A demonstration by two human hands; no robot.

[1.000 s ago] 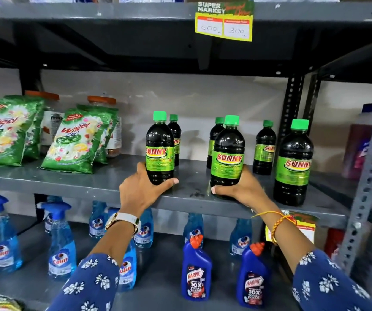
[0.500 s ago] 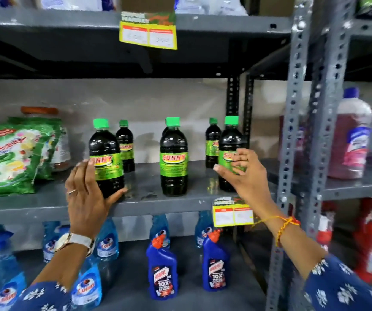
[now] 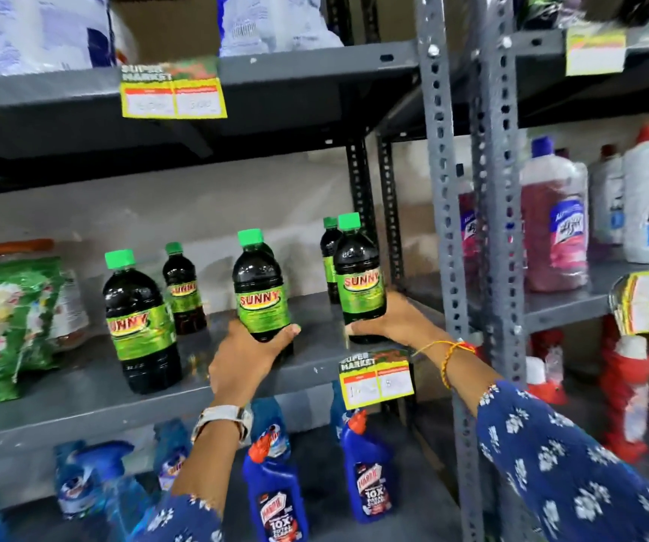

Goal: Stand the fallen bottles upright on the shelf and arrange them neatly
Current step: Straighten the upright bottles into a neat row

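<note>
Bright, even light; motion-blurred edges

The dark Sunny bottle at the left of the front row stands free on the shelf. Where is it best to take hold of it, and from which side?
Grip the leftmost front bottle around its straight labelled body, coming from the open front edge of the shelf. It stands upright, nothing blocks its front, and a smaller bottle stands behind it. The green cap is probably too narrow for a steady grip.

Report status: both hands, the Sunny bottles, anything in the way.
Left hand gripping middle front bottle at its base. Right hand gripping right front bottle. Every Sunny bottle in view upright, none fallen. Shelf ahead unobstructed.
</note>
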